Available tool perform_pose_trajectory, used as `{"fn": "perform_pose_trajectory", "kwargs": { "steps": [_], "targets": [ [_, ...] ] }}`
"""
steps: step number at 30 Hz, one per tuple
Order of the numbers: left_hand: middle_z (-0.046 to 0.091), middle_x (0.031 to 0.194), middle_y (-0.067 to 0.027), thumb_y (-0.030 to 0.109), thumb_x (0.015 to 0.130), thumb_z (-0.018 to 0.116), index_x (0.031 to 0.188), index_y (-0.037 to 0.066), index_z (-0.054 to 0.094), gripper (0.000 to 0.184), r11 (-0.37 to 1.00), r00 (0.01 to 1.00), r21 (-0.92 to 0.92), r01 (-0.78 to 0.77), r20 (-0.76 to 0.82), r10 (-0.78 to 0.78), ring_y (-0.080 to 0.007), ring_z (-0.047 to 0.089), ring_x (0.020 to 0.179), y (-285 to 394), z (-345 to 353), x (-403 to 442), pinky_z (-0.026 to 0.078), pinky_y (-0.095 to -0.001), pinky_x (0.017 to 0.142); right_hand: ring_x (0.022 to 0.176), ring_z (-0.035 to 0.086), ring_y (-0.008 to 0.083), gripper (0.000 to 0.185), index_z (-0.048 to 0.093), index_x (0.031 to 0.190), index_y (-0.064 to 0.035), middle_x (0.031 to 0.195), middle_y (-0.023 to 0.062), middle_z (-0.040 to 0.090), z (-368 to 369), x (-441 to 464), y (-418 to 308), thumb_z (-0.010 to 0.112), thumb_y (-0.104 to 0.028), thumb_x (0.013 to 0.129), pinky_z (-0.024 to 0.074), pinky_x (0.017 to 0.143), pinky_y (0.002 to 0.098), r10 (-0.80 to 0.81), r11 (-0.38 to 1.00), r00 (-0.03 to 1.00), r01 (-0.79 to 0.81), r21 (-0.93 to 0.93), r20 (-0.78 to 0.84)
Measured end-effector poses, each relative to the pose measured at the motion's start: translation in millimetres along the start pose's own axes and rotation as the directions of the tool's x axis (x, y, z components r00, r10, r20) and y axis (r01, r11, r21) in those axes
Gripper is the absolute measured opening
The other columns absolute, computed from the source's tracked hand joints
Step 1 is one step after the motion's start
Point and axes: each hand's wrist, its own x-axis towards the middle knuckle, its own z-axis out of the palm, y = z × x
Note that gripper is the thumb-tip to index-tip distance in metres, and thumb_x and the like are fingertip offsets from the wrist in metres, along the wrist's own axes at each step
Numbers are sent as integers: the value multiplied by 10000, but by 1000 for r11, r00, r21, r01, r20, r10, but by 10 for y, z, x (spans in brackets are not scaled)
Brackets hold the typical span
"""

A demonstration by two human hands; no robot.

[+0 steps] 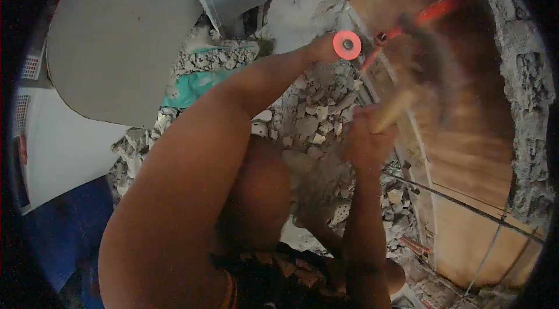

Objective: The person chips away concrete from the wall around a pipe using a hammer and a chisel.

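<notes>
My left hand (325, 48) is stretched forward, wrapped around a chisel with a round pink hand guard (338, 37). The guard hides most of the fingers, and the chisel's grey struck end (347, 44) faces me. Lower and to the right, my right hand (370, 139) grips the pale wooden handle of a hammer (395, 110). Its dark head is smeared by motion over a brown board surface (471, 128), apart from the chisel. A red bar-like piece (434, 11) runs near the chisel; I cannot tell what it is.
Broken concrete rubble (317, 114) lies below my hands. Rough broken concrete (529, 76) edges the board on the right, and thin rebar (466, 207) crosses it. Left are a large grey panel (122, 41), a green sack (195, 86) and a blue surface (70, 233). My bare knees are close by.
</notes>
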Motion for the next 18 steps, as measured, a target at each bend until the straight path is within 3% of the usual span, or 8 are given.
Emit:
{"fn": "perform_pose_trajectory", "kwargs": {
  "steps": [3,5,6,7,12,14,16,18],
  "targets": [
    [576,1249,-129,274,826,709,1300,60,496,561,962,992,243,126,-55,-116,-252,539,1185,118,-15,-36,424,-389,1011,716,633,278,205,625,942,3,774,116,635,-20,158,-192,671,-107,775,505,702,400,-308,819,930,367,441,-203],
    [649,1095,-127,232,796,705,1119,58,599,382,993,968,105,62,-247,-34,-251,616,1001,581,-90,-76,486,-363,853,711,635,297,208,625,939,1,794,140,648,127,356,140,664,-121,775,506,699,422,-572,820,780,535,-203,-254],
    [649,1095,-127,232,796,705,1119,58,599,382,994,970,100,53,-243,-28,-251,616,1001,594,-43,-84,486,-363,853,667,605,285,196,594,886,17,735,146,614,244,502,542,644,-130,767,484,656,417,-267,936,964,255,-244,-15],
    [649,1070,-120,233,789,721,1110,53,599,388,997,955,31,-70,-288,76,-242,616,993,572,-42,-74,482,-358,863,622,576,272,198,562,834,33,677,152,581,324,644,822,623,-139,759,462,613,411,96,938,976,-23,-345,196],
    [641,1019,-96,220,755,767,1091,46,598,414,976,916,-31,-217,-351,192,-217,615,973,634,-172,4,477,-338,871,634,585,263,253,553,850,47,675,166,563,-26,220,401,650,-160,741,455,598,410,-31,958,996,53,-281,81],
    [659,1018,-99,209,779,732,1101,54,604,380,995,960,-55,-83,-271,65,-227,627,977,568,-201,-23,488,-352,845,629,585,260,257,555,850,49,672,165,564,-75,171,38,651,-167,748,456,591,407,-146,973,989,145,-177,11],
    [675,1029,-106,216,798,698,1106,77,617,347,989,975,33,141,-178,-133,-253,638,988,536,-108,-70,501,-371,815,629,584,273,250,562,852,46,687,164,569,-56,160,-186,646,-174,767,464,595,393,-326,850,919,388,357,-221],
    [673,1041,-105,225,792,703,1103,86,620,351,990,967,86,110,-241,-87,-258,637,990,526,-132,-132,501,-370,815,710,611,294,232,594,903,35,784,183,609,38,286,18,635,-162,789,487,662,402,-320,902,928,360,238,-193]
  ]
}}
